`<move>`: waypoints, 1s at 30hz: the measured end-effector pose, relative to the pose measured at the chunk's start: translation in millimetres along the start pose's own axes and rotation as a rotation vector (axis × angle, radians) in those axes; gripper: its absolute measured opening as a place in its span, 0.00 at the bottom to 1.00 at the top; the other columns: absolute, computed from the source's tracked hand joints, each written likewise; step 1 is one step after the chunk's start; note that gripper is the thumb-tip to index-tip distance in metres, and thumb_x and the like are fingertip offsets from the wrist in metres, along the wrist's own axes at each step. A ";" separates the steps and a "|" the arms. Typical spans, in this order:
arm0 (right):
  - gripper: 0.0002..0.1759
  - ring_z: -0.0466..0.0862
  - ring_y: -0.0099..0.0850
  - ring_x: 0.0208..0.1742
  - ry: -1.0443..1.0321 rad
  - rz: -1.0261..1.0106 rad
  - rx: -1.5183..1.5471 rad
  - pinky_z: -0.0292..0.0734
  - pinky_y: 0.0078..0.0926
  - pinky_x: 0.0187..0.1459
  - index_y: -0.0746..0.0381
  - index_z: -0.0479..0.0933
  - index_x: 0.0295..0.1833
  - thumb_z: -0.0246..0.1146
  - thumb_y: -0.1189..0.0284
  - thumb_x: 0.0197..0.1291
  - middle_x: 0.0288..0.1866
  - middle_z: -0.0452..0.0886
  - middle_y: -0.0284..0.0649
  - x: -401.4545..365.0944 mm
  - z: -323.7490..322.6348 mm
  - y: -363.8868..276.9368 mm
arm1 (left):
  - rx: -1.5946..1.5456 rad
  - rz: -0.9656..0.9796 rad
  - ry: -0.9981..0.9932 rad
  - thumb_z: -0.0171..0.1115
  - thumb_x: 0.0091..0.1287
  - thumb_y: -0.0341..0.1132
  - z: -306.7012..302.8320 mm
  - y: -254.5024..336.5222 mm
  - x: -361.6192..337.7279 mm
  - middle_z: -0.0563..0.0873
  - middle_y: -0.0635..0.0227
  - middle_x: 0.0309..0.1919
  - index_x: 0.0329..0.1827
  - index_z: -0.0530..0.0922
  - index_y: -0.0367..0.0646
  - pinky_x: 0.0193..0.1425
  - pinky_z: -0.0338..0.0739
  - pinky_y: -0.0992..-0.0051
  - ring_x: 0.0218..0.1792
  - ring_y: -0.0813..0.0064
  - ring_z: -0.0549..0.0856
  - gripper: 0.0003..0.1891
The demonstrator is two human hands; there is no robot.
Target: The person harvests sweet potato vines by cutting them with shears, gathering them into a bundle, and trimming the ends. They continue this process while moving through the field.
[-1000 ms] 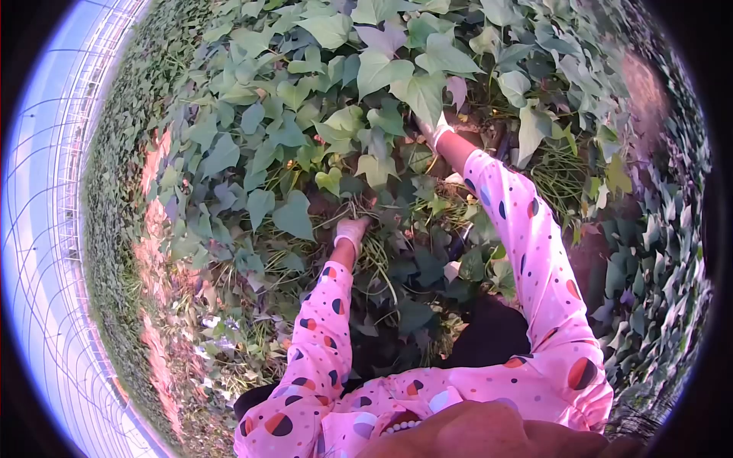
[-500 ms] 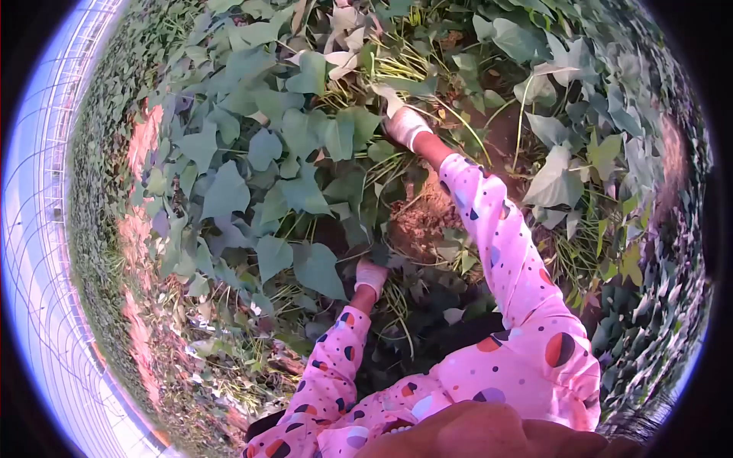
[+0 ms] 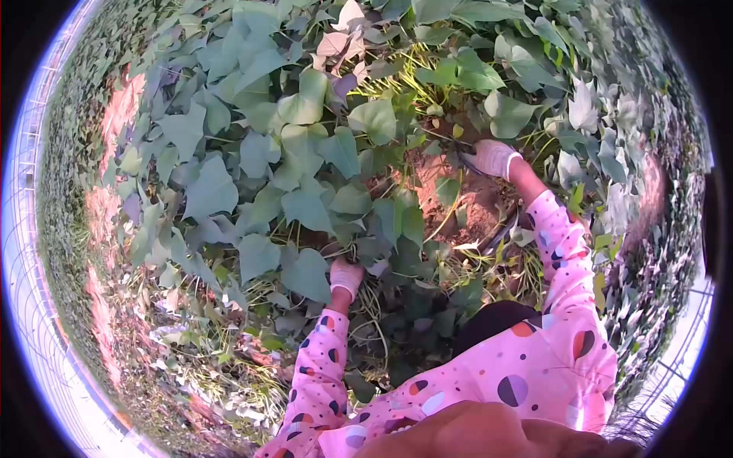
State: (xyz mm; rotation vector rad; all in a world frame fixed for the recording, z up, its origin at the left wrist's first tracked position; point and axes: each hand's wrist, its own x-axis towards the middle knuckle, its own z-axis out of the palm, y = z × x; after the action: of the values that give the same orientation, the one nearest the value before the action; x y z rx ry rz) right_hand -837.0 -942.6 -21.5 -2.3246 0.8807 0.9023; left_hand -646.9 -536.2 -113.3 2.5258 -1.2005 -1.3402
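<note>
My left hand (image 3: 346, 276), in a pale glove, is closed low among the leaves. Green vine stems (image 3: 370, 309) come out beside it and hang down, and its fingertips are partly covered by foliage. Farther right, my right hand (image 3: 492, 159), also gloved, is curled just above bare soil. A thin dark thing (image 3: 460, 153) shows at its fingers; whether it is a stem or a tool, I cannot make out. Broad green leaves (image 3: 305, 206) spread between and beyond the hands. Yellow-green stems (image 3: 416, 72) stand bunched past my right hand.
Reddish-brown soil (image 3: 439, 187) shows between the hands. A dark stick-like thing (image 3: 500, 233) lies below my right hand. Dense leafy vines surround me, with a strip of reddish ground (image 3: 103, 206) at the left. A curved framework (image 3: 23, 183) stands along the far left edge.
My right hand has drawn back from the stems and moved right, over the soil, uncovering more of it. My left hand stays low among the vines as the view shifts.
</note>
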 end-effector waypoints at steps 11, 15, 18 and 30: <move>0.25 0.83 0.42 0.34 0.131 -0.552 -0.208 0.77 0.30 0.40 0.61 0.83 0.37 0.51 0.52 0.63 0.30 0.82 0.49 83.2 32.9 70.8 | -0.451 -0.225 0.170 0.67 0.52 0.43 3.6 1.8 1.7 0.83 0.50 0.48 0.55 0.72 0.37 0.54 0.75 0.66 0.51 0.53 0.81 0.29; 0.23 0.82 0.46 0.37 -0.058 -0.123 0.039 0.76 0.36 0.43 0.65 0.82 0.38 0.54 0.55 0.60 0.35 0.83 0.52 70.0 13.0 24.2 | -0.634 -0.130 0.184 0.67 0.53 0.43 14.7 -5.1 4.1 0.83 0.50 0.47 0.56 0.72 0.35 0.55 0.74 0.68 0.51 0.53 0.81 0.29; 0.26 0.82 0.49 0.40 -0.093 0.055 0.273 0.75 0.39 0.45 0.69 0.80 0.41 0.54 0.54 0.59 0.38 0.82 0.53 62.1 16.3 15.1 | -0.506 -0.195 0.194 0.65 0.54 0.41 -17.5 27.0 -18.2 0.83 0.50 0.47 0.55 0.73 0.34 0.55 0.74 0.68 0.50 0.53 0.82 0.27; 0.28 0.84 0.41 0.38 -0.003 -0.045 0.134 0.78 0.36 0.44 0.67 0.79 0.46 0.49 0.52 0.64 0.42 0.83 0.46 65.9 4.7 1.0 | -0.632 -0.240 0.199 0.69 0.50 0.47 51.6 53.3 -70.8 0.84 0.53 0.47 0.54 0.76 0.33 0.56 0.74 0.71 0.50 0.60 0.83 0.32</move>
State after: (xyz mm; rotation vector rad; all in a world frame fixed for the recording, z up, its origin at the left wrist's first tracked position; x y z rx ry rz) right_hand -801.8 -965.8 -72.4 -2.2195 0.8573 0.8027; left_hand -739.9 -512.1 -77.3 2.2929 -0.3573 -1.2161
